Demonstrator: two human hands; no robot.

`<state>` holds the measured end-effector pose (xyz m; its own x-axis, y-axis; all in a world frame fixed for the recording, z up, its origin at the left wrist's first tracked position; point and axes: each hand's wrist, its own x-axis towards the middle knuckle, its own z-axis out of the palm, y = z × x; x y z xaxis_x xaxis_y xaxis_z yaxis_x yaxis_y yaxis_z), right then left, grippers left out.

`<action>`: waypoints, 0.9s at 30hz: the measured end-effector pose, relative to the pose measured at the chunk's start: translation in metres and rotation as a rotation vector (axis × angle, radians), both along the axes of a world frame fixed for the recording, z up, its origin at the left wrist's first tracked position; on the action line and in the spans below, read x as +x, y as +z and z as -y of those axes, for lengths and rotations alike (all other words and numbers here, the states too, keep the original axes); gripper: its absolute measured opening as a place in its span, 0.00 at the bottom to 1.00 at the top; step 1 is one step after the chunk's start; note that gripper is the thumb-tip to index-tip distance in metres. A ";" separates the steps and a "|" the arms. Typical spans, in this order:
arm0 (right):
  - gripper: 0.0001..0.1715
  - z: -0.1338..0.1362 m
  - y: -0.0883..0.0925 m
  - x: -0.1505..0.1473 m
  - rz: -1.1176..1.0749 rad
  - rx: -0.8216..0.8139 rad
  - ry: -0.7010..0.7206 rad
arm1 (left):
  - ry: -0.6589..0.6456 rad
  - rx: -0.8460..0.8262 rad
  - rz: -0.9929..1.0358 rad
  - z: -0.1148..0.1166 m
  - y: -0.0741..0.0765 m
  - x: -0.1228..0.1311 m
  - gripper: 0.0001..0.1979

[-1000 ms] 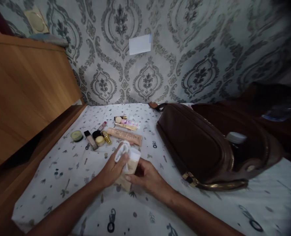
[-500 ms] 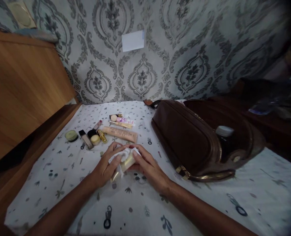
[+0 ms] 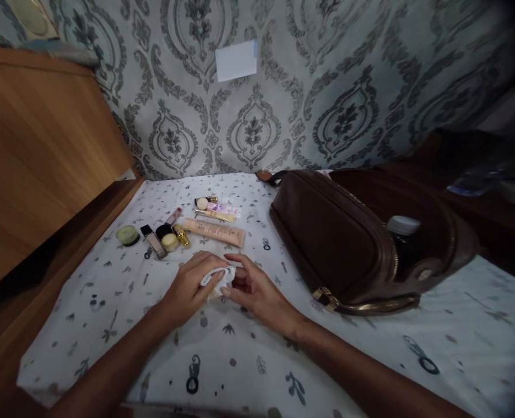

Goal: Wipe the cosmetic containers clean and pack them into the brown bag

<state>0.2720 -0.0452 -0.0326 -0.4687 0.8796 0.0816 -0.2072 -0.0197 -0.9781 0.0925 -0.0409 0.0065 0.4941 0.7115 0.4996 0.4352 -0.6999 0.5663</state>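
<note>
My left hand (image 3: 193, 287) is closed on a crumpled white cloth or tissue (image 3: 219, 275), low over the patterned sheet. Beneath the cloth a small pale edge shows; whatever is wrapped inside is mostly hidden. My right hand (image 3: 257, 293) is at the cloth's right side, thumb and index finger apart, the fingertips at or very near it. Just beyond lies a peach squeeze tube (image 3: 216, 231). To its left are a gold lipstick-like tube (image 3: 181, 235), a small jar with a yellow top (image 3: 169, 241) and a dark-capped bottle (image 3: 153, 241).
A brown leather bag (image 3: 327, 232), unzipped, stands on the right with a capped bottle (image 3: 403, 226) inside. At far left sits a green round jar (image 3: 128, 235), near a wooden cabinet (image 3: 43, 139). Slim cosmetics, including a gold tube (image 3: 216, 215), lie farther back by the wall.
The pale yellow and gold item visible between my hands is now mostly covered. My right hand's fingers have loosened and spread; the cloth is bunched in my left hand. The view has shifted slightly.
</note>
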 end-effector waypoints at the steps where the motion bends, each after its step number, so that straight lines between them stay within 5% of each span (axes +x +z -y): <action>1: 0.38 0.000 0.000 0.000 0.004 0.000 0.004 | -0.012 -0.025 -0.024 0.000 0.001 -0.002 0.11; 8: 0.31 0.000 0.008 0.004 0.077 0.063 -0.017 | 0.092 -0.089 -0.197 0.004 -0.005 -0.044 0.13; 15: 0.12 -0.004 0.009 0.007 0.247 0.198 -0.054 | 0.272 0.032 -0.282 0.021 -0.018 -0.075 0.11; 20: 0.13 -0.003 0.008 0.006 0.261 0.196 -0.073 | 0.297 0.133 -0.292 0.028 -0.014 -0.056 0.12; 27: 0.14 0.001 0.006 0.006 0.350 0.293 -0.079 | 0.170 0.206 -0.295 0.042 0.000 -0.003 0.16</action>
<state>0.2779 -0.0461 -0.0263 -0.4449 0.8771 0.1808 0.1466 0.2705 -0.9515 0.0890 -0.0826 0.0065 0.5211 0.6956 0.4947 0.6779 -0.6894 0.2554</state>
